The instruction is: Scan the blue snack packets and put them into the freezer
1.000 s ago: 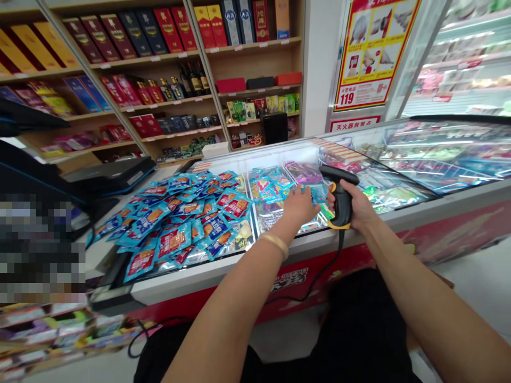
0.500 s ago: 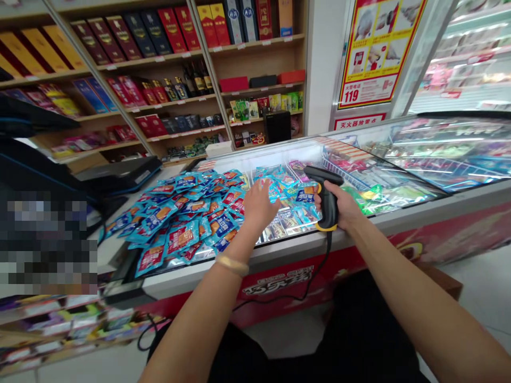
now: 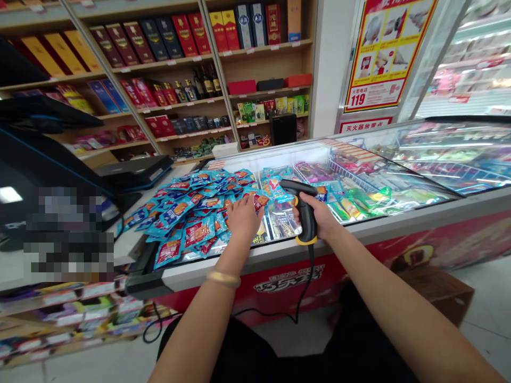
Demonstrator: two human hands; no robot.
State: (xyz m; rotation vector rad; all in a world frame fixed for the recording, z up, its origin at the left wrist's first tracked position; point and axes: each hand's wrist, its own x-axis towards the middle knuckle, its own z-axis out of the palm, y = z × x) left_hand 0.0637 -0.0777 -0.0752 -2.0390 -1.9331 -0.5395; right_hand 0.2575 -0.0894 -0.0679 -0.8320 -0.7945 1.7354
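Note:
My right hand (image 3: pixel 321 215) is wrapped around the grip of a black and yellow barcode scanner (image 3: pixel 306 215), its head tilted toward the left. A cable hangs from the grip. My left hand (image 3: pixel 244 217), with a gold bangle (image 3: pixel 223 279) on the wrist, rests palm down at the right edge of a heap of blue snack packets (image 3: pixel 195 205). Its fingers are stretched out against the packets; a red-fronted packet (image 3: pixel 259 199) lies just past the fingertips. Beyond the scanner, a few more blue packets lie on the glass, partly hidden by it.
The packets lie on the glass top of a chest freezer (image 3: pixel 359 226) with goods inside. At left stands a black checkout terminal (image 3: pixel 48 159). Shelves of boxed bottles (image 3: pixel 191 34) rise behind. A cardboard box (image 3: pixel 435 292) sits on the floor at right.
My left hand has moved left and lower, from above the glass to the heap's right edge. The scanner in my right hand has shifted left. The view has turned slightly.

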